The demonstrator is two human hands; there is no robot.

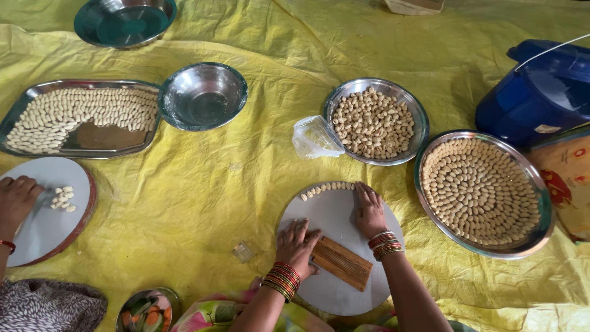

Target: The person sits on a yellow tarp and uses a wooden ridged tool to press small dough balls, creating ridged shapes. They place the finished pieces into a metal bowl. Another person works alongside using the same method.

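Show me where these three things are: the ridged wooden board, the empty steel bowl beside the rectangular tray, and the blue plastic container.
ridged wooden board point(343, 263), head view, middle of its grooved face.
empty steel bowl point(203, 96), head view, its bare inside.
blue plastic container point(534, 95), head view, its side.

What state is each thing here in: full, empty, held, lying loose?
Left hand: pressing flat on the ribbed wooden board.
Right hand: flat on the round board, beside a row of dough pieces.
Round tray: full of pieces.
Middle bowl: empty.
Rectangular tray: partly filled.
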